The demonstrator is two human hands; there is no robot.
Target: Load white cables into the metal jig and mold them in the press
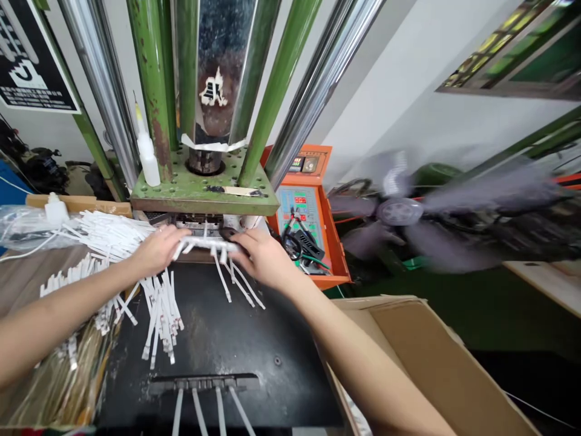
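My left hand (157, 249) is closed on the left end of a white moulded strip (206, 242) with short stubs along it. At the strip's right end, my right hand (267, 257) is closed with its fingertips on it. A dark rounded object (228, 232) shows by the right fingertips; I cannot tell its kind or whether it is held. Several thin white cables (245, 284) hang below the strip near my right hand. Both hands are in front of the press opening, under the green press plate (204, 203). A slotted mould bar (204, 381) with several white cables in it lies in the black table (227, 339).
White cable pieces lie in a pile (113, 233) and a loose bunch (163, 315) at the left. A needle-tipped bottle (147, 154) stands on the press plate. Behind my right arm are an orange control box (336, 254), an open cardboard box (422, 351) and a spinning fan (399, 212).
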